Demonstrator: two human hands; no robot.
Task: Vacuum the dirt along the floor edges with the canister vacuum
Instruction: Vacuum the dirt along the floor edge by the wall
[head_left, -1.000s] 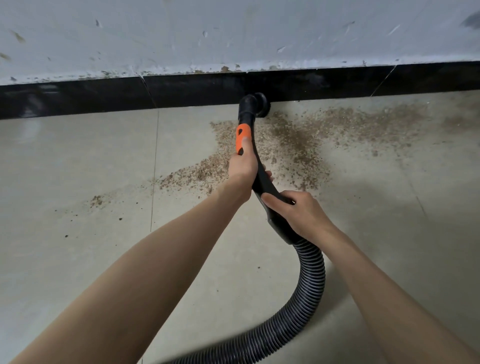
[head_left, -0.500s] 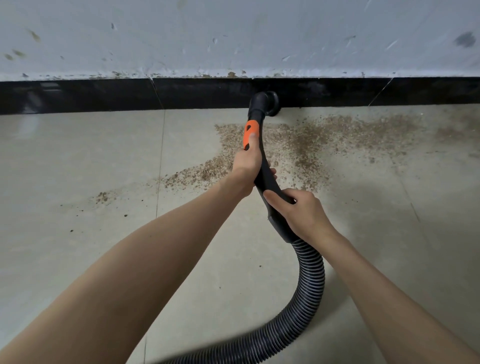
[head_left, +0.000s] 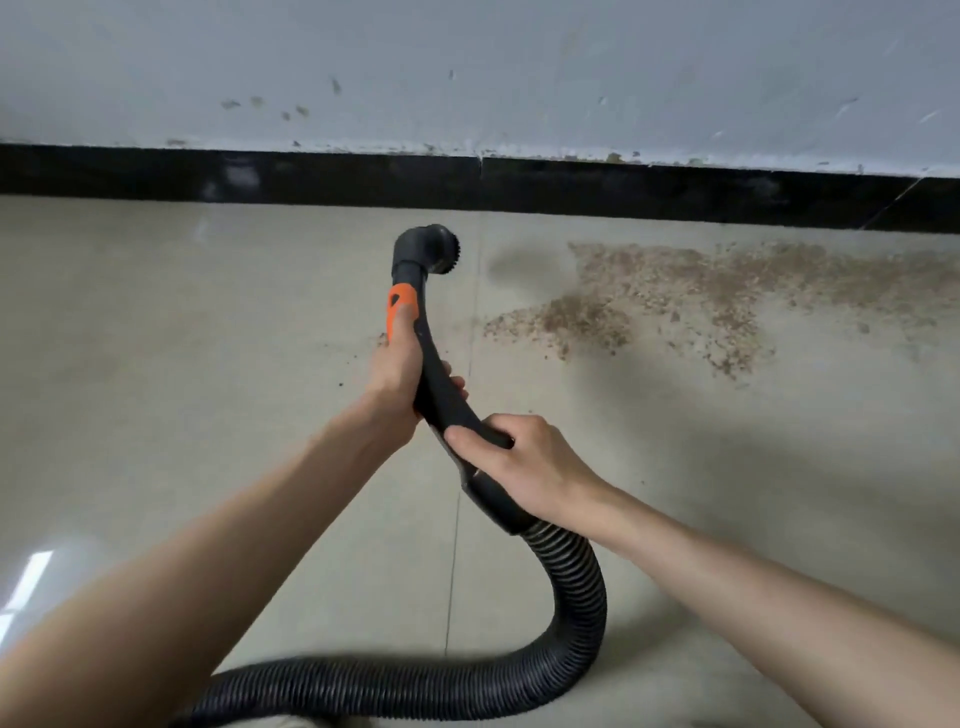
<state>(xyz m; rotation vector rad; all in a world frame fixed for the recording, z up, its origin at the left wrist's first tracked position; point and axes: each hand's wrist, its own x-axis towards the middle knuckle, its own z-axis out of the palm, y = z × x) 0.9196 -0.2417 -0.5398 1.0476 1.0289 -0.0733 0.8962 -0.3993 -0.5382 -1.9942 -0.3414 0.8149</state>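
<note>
Both hands grip the curved black plastic vacuum wand (head_left: 441, 395): the left hand (head_left: 397, 371) wrapped just below its orange band (head_left: 402, 306), the right hand (head_left: 524, 467) clamped nearer, by the ribbed black hose (head_left: 576, 597). The round brush nozzle (head_left: 439, 249) sits left of the brown dirt patch (head_left: 675, 296), near the black baseboard (head_left: 311, 179).

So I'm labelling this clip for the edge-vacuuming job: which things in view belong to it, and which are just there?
Part of the job:
- brush nozzle
- wand with orange band, held by the left hand and right hand
- ribbed hose
- dirt patch
- black skirting at the floor edge

Just there:
- scuffed wall
- bright reflection on the tile
</note>
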